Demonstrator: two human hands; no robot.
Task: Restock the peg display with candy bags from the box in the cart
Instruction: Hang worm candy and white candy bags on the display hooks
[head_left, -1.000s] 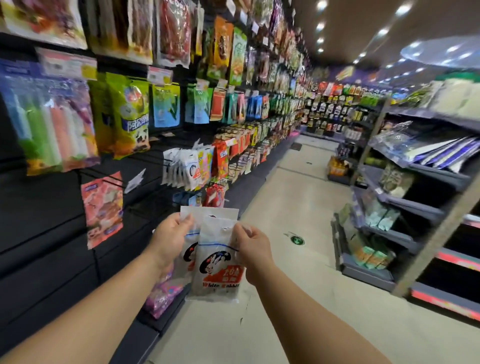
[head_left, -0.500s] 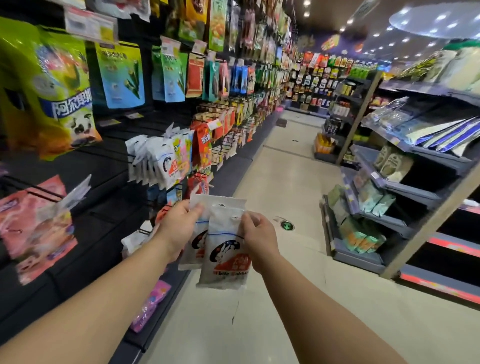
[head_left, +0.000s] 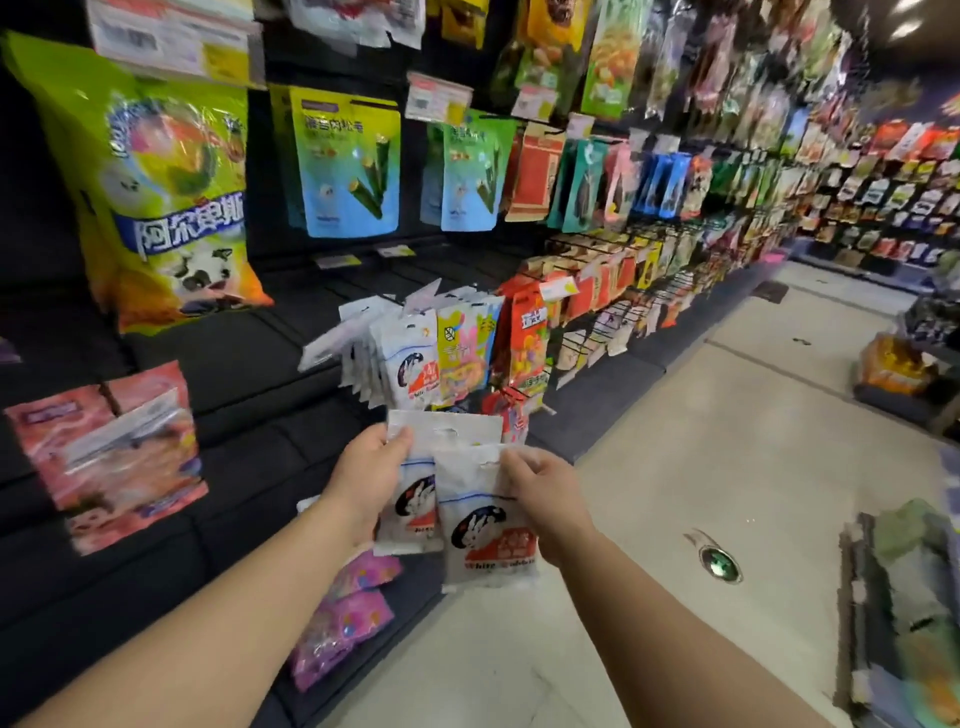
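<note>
Near the lower middle of the frame, the left hand (head_left: 366, 475) grasps the upper edge of a white candy bag (head_left: 415, 499), and the right hand (head_left: 543, 491) pinches the top of a second white candy bag (head_left: 485, 535) that overlaps the first in front. Both bags hang down from the fingers, printed with a rabbit and red label. Just above them, a row of the same white bags (head_left: 395, 358) hangs on a peg of the black peg display (head_left: 249, 364). A big green bag (head_left: 156, 176) hangs at the upper left, a pink bag (head_left: 111, 452) at the left edge. The pale floor (head_left: 701, 467) fills the right side.
</note>
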